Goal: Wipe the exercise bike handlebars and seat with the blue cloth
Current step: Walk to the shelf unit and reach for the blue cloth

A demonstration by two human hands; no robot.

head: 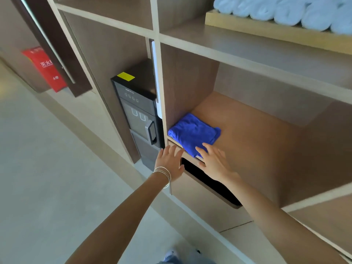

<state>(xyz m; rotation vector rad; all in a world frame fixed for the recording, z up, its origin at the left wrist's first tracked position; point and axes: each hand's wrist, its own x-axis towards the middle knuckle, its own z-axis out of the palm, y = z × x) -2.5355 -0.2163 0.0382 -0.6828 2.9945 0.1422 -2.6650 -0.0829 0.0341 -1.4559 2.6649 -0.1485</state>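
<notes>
Nearest item: pale floor (47,168) at the foot of a wooden shelf unit (238,52), with the tip of a shoe (171,254) at the lower frame edge.

Two bare forearms extend from the lower edge toward the unit.

Left hand (170,161): fingers spread and open, holding nothing, held against the front edge of the shelf beside the near left corner of the cloth; actual contact with the cloth cannot be told. Thin silver bangles (164,175) circle the wrist.

Right hand (213,161): palm down, fingers spread, fingertips (204,145) lying on the near edge of the cloth; no closed grasp, nothing lifted.

Below both hands: a dark rectangular slot (209,180) cut into the panel under the shelf.

Blue cloth (192,133): vivid royal blue, soft fleecy surface, loosely folded into a rough rectangle with rumpled creases and a rounded fold along its left side. It lies flat in the front left corner of the open compartment, close to the left wall, its near corner slightly overhanging the front edge.

Left of that compartment: a tall black water dispenser (137,111) standing in a narrow bay, a yellow sticker (125,76) on its top.

Farther left: a red box (45,67) with white lettering, low against the wall.

Upper shelf, far right: a wooden tray (266,29) carrying a row of rolled pale blue towels (285,10).
</notes>
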